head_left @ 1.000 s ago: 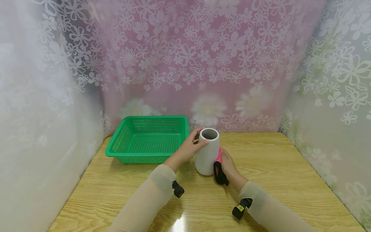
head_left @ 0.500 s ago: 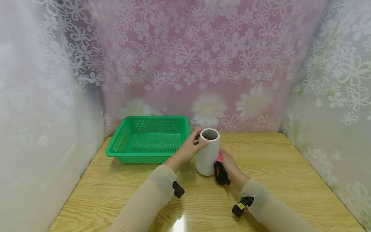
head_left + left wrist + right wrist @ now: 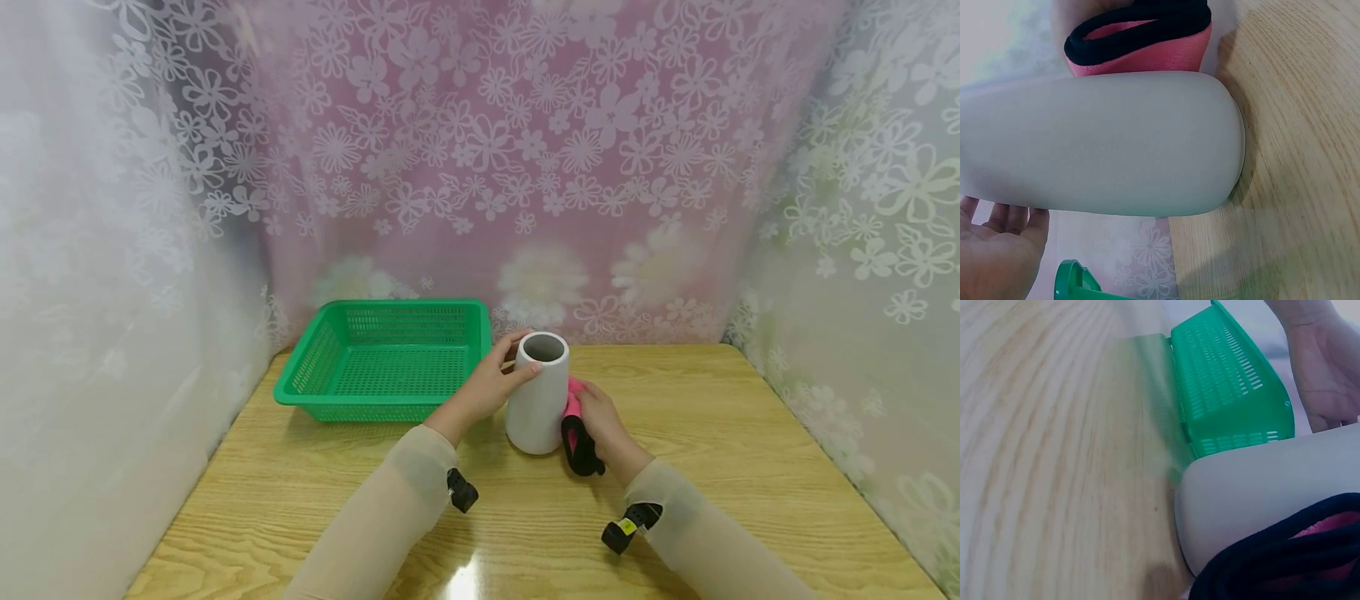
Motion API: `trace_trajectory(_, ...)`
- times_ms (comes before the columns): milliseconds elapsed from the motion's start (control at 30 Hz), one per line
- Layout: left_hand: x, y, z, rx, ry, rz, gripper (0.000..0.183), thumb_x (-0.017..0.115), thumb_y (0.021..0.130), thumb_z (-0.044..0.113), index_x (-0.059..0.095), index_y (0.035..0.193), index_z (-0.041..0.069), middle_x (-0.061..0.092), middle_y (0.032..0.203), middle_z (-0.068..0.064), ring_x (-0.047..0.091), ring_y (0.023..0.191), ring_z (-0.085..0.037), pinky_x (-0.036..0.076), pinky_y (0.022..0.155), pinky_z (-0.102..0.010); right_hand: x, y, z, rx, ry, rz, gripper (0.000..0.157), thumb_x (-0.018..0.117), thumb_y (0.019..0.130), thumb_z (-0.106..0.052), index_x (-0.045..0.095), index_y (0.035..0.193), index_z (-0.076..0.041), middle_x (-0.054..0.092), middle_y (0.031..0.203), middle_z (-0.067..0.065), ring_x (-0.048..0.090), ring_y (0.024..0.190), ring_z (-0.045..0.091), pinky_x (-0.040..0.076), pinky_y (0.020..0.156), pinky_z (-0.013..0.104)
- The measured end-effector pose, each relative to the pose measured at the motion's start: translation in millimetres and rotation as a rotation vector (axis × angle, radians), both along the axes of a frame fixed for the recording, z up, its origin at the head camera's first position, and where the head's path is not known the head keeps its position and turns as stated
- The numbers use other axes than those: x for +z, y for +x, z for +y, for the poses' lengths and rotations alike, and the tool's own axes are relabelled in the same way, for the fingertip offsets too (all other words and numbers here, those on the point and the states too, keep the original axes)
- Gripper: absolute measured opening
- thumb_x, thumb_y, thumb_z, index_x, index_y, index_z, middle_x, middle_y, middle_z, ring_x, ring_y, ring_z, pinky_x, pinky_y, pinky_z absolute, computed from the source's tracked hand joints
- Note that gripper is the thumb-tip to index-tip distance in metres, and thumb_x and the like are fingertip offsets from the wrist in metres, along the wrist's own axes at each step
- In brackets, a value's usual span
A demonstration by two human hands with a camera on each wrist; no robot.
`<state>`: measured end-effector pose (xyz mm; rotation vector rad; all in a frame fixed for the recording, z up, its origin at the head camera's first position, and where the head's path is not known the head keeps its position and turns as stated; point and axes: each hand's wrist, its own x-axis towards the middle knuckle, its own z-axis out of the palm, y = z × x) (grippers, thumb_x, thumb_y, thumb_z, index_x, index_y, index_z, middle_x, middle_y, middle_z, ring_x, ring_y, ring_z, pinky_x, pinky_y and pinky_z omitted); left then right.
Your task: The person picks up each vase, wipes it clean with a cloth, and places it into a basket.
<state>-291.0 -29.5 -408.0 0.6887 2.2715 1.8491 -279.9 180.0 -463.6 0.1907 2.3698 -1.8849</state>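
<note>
The left hand point(image 3: 491, 379) grasps the vase point(image 3: 536, 412) near its top, thumb on the near side and fingers round behind. The right hand point(image 3: 600, 421) grips the cloth point(image 3: 579, 450), pink with a black edge, bunched against the vase's right side. The vase is white and stands upright between the two hands, its round mouth facing up and its base on the desk point(image 3: 675, 467) below them. A folded black loop of the cloth hangs just under the right hand, in front of its palm. Behind each hand, a pale sleeve point(image 3: 375, 517) covers the forearm, with a small black device point(image 3: 462, 493) at the wrist. Left of the left hand and partly behind its wrist sits the green basket point(image 3: 375, 400). Beyond both hands hangs a pink curtain point(image 3: 487, 150) with white flowers.
</note>
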Motion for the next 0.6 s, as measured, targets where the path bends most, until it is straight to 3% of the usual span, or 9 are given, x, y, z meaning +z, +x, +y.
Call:
trace_trajectory(233, -1.5, 0.1, 0.2, 0.001, 0.003, -0.001, 0.062, 0.064, 0.1, 0.034, 0.035, 0.155, 0.026, 0.046, 0.148, -0.004, 0.041, 0.14, -0.029, 0.04, 0.109, -0.05, 18.1, 5.1, 9.4, -0.018, -0.001, 0.012, 0.053, 0.03, 0.107, -0.019, 0.028, 0.157, -0.002, 0.023, 0.161, 0.022, 0.017, 0.15, 0.037, 0.015, 0.121, 0.052)
trace_trajectory(467, -1.9, -0.8, 0.0, 0.008, 0.003, 0.02, 0.065, 0.065, 0.099, 0.035, 0.035, 0.156, 0.02, 0.046, 0.148, -0.004, 0.042, 0.14, -0.03, 0.041, 0.109, -0.049, 45.2, 15.3, 9.1, -0.01, -0.048, 0.052, 0.052, 0.028, 0.109, -0.022, 0.027, 0.159, -0.009, 0.032, 0.156, 0.021, 0.036, 0.135, 0.033, 0.03, 0.115, 0.046)
trace_trajectory(600, -1.4, -1.1, 0.2, 0.012, 0.002, 0.017, 0.066, 0.065, 0.099, 0.035, 0.035, 0.156, 0.021, 0.046, 0.149, -0.004, 0.042, 0.14, -0.029, 0.041, 0.109, -0.049, 56.4, 22.1, 8.4, -0.002, -0.068, 0.058, 0.052, 0.027, 0.109, -0.025, 0.026, 0.16, -0.011, 0.034, 0.154, 0.021, 0.039, 0.131, 0.031, 0.033, 0.11, 0.042)
